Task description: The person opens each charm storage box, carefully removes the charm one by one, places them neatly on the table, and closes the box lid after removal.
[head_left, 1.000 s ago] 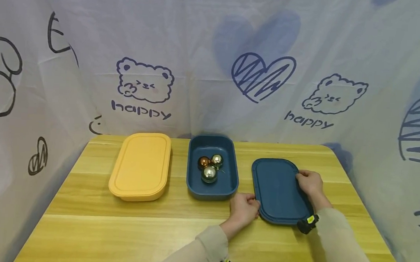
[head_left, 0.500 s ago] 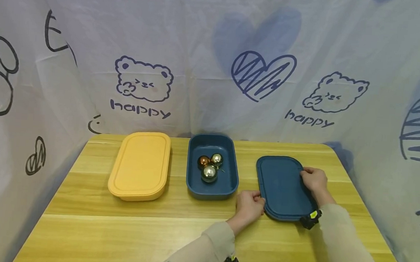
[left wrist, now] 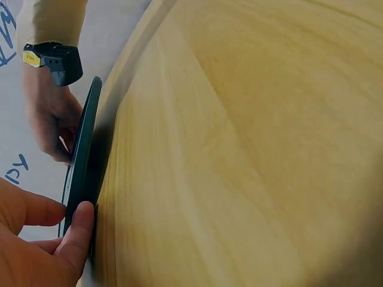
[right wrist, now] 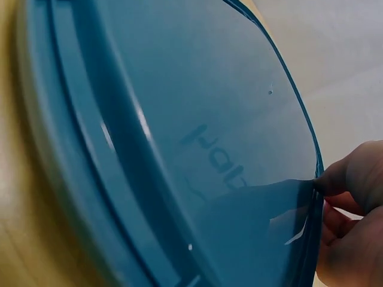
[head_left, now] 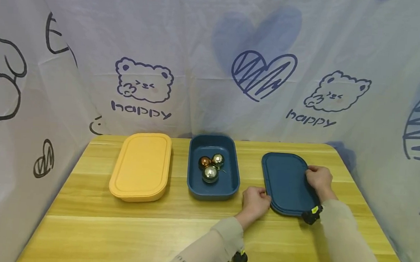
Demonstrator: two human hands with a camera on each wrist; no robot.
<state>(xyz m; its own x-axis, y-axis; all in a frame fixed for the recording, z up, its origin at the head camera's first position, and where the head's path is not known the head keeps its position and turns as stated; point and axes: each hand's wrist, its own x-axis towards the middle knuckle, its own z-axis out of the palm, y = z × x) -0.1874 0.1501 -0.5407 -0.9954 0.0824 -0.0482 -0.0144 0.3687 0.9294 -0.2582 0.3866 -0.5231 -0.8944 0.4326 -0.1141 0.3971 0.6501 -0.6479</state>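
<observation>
A dark blue lid (head_left: pixel 290 183) with rounded corners lies almost flat over the right side of the table, between both hands. My left hand (head_left: pixel 256 202) pinches its left edge between thumb and fingers; in the left wrist view the lid (left wrist: pixel 85 146) shows edge-on with a shadow beneath it. Its right edge is gripped by my right hand (head_left: pixel 319 180), thumb on top, as the right wrist view shows. Left of the lid stands an uncovered dark blue box (head_left: pixel 212 196). Inside it are two gold balls (head_left: pixel 210 174) and one copper ball (head_left: pixel 205 162).
A yellow box with its lid on (head_left: pixel 141 164) stands at the left back of the wooden table (head_left: pixel 113 234). White printed cloth (head_left: pixel 216 45) hangs behind the table and along both sides.
Both hands have shifted the blue lid a little to the right and toward the back, away from the blue box. The boxes and balls have stayed in place.
</observation>
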